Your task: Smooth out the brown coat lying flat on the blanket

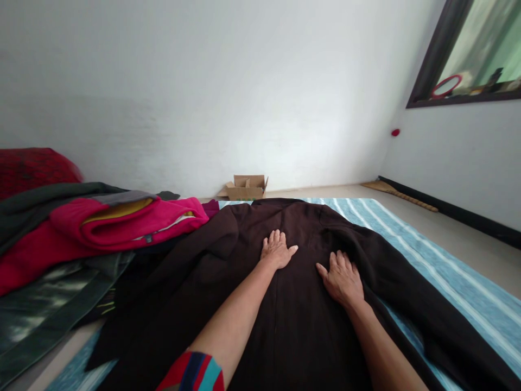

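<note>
A dark brown coat (301, 320) lies spread out with its back seam up and both sleeves stretched to the sides. Flat on the upper middle of its back rests my left hand (278, 250), fingers extended and thumb out. My right hand (342, 276) presses on the coat's right half near the sleeve, its fingers also stretched. Neither hand grips anything. Under the coat is a blue and white striped sheet (443, 271), showing mostly along the right side.
A pile of clothes stands at left, with a pink garment (122, 222) over a dark green shiny one (49, 304). Behind it is a red bundle (36, 171). An open cardboard box (245, 189) sits by the wall. A window frame (431, 54) is at upper right.
</note>
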### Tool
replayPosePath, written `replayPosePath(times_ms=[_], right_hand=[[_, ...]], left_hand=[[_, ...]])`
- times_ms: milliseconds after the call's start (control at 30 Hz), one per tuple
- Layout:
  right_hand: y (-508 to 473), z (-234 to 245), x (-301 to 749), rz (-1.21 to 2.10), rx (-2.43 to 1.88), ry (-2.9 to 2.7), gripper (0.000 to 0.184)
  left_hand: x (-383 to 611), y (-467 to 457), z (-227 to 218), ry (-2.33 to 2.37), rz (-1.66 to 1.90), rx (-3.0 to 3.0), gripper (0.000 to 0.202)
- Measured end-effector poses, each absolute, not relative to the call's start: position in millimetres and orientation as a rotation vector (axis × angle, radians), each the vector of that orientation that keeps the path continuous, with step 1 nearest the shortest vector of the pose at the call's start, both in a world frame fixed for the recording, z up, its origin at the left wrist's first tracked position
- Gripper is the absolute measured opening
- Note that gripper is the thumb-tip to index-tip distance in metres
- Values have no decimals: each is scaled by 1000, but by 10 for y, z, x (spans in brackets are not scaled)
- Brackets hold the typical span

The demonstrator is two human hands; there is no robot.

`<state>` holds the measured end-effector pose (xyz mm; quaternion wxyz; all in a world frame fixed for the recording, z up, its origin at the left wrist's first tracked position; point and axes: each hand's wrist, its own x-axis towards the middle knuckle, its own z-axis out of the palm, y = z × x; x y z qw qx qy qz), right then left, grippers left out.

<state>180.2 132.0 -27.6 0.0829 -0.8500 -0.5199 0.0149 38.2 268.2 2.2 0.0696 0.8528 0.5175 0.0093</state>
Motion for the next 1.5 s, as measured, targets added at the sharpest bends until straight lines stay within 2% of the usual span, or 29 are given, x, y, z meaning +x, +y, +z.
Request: replayPosePath(times_ms=[600, 733, 933, 1100, 1200, 1333, 1500], right_hand=[[1317, -301, 1811, 41, -2539, -1540, 71], [1281, -288, 1832, 40, -2546, -1538, 70], [1210, -259, 1877, -17, -2496, -1555, 65], [1097, -53, 1856, -38, -2493, -1601, 54], [774, 155, 1717, -67, -2345, -1799, 45], [-56, 362, 1353, 80, -1902, -2112, 33], [-999, 344, 946, 152, -1456, -2384, 20]], left_hand=[[389, 2672, 2, 1555, 130, 2595, 74], [280, 2469, 179, 1490, 196, 2651, 62], [-554, 1638, 503, 900, 386, 2918, 27], [-1460, 658, 658, 800, 356, 2918, 18], [-1811, 159, 674, 761, 314, 2913, 18], [-2058, -222, 572, 753, 265, 2955, 32], [-2142, -318, 380, 812, 185, 3020, 47]])
